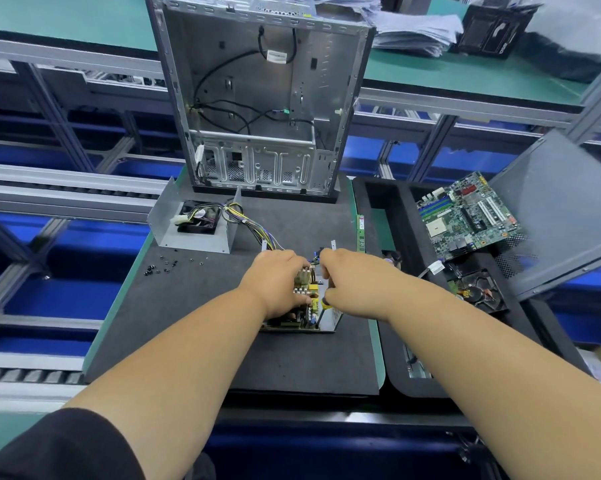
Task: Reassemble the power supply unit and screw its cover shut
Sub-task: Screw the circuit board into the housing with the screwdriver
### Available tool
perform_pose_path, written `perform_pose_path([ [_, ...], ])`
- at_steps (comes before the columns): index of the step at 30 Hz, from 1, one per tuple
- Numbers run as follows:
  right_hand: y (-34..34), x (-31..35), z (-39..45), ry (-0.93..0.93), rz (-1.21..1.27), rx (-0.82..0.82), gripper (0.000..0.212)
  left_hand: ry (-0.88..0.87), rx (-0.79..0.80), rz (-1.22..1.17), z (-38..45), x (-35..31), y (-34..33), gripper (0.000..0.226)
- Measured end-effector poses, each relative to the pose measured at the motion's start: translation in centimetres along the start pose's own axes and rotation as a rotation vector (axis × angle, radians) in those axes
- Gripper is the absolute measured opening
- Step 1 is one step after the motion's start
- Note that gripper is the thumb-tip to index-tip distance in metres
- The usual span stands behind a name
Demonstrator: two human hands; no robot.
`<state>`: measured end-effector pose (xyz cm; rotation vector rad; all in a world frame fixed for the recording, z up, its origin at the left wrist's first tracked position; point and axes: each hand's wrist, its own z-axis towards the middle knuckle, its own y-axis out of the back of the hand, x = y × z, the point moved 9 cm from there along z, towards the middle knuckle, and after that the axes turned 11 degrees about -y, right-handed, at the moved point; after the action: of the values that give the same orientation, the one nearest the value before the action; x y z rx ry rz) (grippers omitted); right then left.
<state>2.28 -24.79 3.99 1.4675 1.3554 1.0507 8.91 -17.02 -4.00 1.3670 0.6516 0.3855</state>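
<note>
The power supply's circuit board (307,291) lies in its metal base (333,322) on the black mat, mostly hidden under my hands. My left hand (280,282) grips the board's left side. My right hand (351,278) holds a screwdriver (323,308) with a yellow and black handle, tip down at the board's right edge. The grey metal cover (191,220), holding a black fan (200,216), stands at the mat's back left. Coloured wires (254,225) run from the cover to the board. Several small black screws (162,266) lie loose on the mat to the left.
An open computer case (261,98) stands upright behind the mat. A RAM stick (360,232) lies along the mat's right edge. A black tray on the right holds a motherboard (467,214) and a hard drive (479,289). A grey side panel (565,209) leans at far right.
</note>
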Motion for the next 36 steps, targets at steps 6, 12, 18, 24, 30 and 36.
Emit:
perform_pose_path([
  [6, 0.1, 0.4, 0.6, -0.003, -0.22, -0.063, 0.023, 0.005, 0.001, -0.007, 0.0, 0.1, -0.2, 0.072],
  [12, -0.6, -0.2, 1.0, -0.137, -0.27, -0.277, 0.05, 0.007, -0.002, -0.018, 0.0, 0.2, -0.2, 0.071],
  [18, -0.3, -0.4, 0.5, -0.098, -0.075, -0.16, 0.03, -0.002, -0.007, -0.006, 0.0, 0.1, -0.2, 0.067],
  [24, 0.1, -0.2, 0.0, -0.014, -0.08, 0.026, 0.011, -0.005, 0.006, 0.013, 0.0, 0.0, -0.1, 0.071],
  [30, -0.1, -0.2, 1.1, -0.084, -0.306, -0.13, 0.039, 0.003, 0.0, 0.005, 0.1, 0.1, -0.2, 0.071],
  [36, -0.2, -0.1, 1.1, -0.142, -0.329, -0.158, 0.044, 0.004, -0.003, 0.0, 0.0, 0.1, -0.2, 0.071],
])
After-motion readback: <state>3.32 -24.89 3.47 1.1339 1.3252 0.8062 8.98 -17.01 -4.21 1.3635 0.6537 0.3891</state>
